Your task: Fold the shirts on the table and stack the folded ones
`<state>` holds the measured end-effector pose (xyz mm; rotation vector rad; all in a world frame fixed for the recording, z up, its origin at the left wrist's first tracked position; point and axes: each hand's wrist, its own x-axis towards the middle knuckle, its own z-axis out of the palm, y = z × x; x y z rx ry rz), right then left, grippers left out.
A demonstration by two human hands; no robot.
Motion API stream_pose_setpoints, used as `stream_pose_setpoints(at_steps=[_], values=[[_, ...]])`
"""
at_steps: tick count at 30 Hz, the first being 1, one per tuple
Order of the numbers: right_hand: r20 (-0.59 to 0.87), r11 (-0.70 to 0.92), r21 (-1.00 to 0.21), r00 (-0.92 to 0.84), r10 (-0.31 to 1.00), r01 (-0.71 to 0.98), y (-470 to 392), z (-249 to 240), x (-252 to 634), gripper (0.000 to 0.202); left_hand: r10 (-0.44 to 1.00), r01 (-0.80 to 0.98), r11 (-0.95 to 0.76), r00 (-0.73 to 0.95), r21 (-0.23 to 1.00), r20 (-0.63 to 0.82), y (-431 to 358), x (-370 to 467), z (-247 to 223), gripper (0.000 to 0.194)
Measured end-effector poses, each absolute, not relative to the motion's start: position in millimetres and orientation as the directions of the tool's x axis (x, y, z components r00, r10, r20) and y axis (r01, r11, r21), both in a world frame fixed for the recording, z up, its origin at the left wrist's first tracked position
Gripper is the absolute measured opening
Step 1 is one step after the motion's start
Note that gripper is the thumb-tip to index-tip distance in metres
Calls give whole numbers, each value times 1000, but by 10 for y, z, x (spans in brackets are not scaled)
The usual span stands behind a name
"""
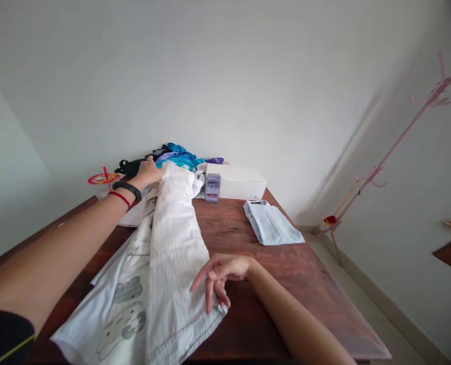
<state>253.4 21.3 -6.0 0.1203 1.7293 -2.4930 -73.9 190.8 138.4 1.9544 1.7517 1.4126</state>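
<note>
A white, finely striped garment (178,238) lies lengthwise on the brown table, partly over a white garment with grey cartoon prints (128,304). At the striped cloth's far end is my left hand (149,172), touching its upper left edge; its fingertips are partly hidden, so its grip is unclear. My right hand (221,279) is over the near right part of the striped cloth, palm down, fingers apart and bent, holding nothing. To the right lies a folded light blue garment (273,223).
A white box (240,182) stands at the back of the table (225,223), beside piled blue, purple and black clothes (180,156). A red and yellow round object (104,178) is at the left. A pink coat rack (400,137) stands on the right.
</note>
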Motion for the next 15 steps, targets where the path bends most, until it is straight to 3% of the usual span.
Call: stream_pose_setpoints(at_steps=[2,5,7,12,15], values=[[-115,-354,-928,-993,-19,114,224,-82,2522,68,838,817,-207,-135,538,529,1790,-567,1154,64],[-115,-367,-923,-993,-15,113,226,-102,2508,66,800,899,-376,195,222,567,1523,-236,826,51],[-120,-374,-919,-992,-29,122,225,-107,2497,64,780,873,-478,372,95,503,1324,-36,629,44],[-123,-377,-917,-991,-49,133,240,-95,2485,65,722,734,-679,666,7,188,966,169,336,29],[-105,-387,-914,-993,-55,118,258,-92,2493,68,647,653,-757,750,0,141,886,132,350,34]])
